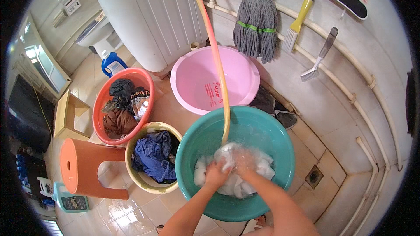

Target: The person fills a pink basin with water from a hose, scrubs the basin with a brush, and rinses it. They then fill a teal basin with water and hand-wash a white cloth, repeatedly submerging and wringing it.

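A teal basin (pixel 280 135) stands on the floor in front of me, with water and a bunched white cloth (pixel 238 187) in it. My left hand (pixel 217 173) is closed on the cloth's left part. Close beside it, my right hand (pixel 245 161) grips the same cloth; its fingers are blurred by splashing water. A pale yellow and pink hose (pixel 222 88) hangs down into the basin, its lower end just above the cloth. Folds of the cloth hide some of my fingertips.
Behind the basin sits a pink basin (pixel 190 83). To the left are a red-orange basin (pixel 97 118) of dark clothes, a cream bucket (pixel 148 186) with blue clothing, an orange stool (pixel 81 166) and a blue bottle (pixel 113 64). A mop (pixel 258 28) and brushes hang at the right wall.
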`<act>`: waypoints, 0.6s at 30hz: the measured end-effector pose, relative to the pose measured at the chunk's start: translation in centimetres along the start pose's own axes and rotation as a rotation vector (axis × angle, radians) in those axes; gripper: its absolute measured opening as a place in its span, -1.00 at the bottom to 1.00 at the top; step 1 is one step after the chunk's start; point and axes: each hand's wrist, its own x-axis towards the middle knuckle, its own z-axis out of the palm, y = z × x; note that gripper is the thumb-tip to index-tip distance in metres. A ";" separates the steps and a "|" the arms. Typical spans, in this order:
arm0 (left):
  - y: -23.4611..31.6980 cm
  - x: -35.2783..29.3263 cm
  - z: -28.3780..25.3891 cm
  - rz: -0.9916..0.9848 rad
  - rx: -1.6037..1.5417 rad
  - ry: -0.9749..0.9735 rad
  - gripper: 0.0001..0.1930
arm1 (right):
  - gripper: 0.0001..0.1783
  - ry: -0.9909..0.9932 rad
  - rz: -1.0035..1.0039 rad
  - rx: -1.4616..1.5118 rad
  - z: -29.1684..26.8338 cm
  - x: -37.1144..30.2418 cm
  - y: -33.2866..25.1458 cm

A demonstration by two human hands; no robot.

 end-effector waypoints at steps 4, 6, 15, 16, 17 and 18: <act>0.5 -0.4 0.1 -0.226 -0.392 0.232 -0.35 | -0.43 0.200 0.054 -0.012 4.5 -1.5 -0.9; 0.5 -0.9 -0.3 -0.381 -0.540 0.233 -0.30 | -0.43 0.067 -0.083 0.142 2.7 -2.2 0.4; 0.6 0.8 -1.2 -0.184 -1.840 -0.700 -0.36 | -0.61 0.249 -0.141 0.601 -2.1 -7.9 -4.9; -1.8 2.3 0.3 0.032 -2.067 -1.081 -0.44 | -0.63 0.251 -0.235 0.632 -3.0 -9.3 -6.6; -3.7 3.1 2.9 0.104 -2.127 -0.945 -0.61 | -0.66 0.314 -0.325 0.606 -2.9 -9.8 -7.8; -3.2 2.4 2.9 0.057 -2.042 -0.780 -0.63 | -0.68 0.382 -0.414 0.578 -2.8 -9.9 -8.5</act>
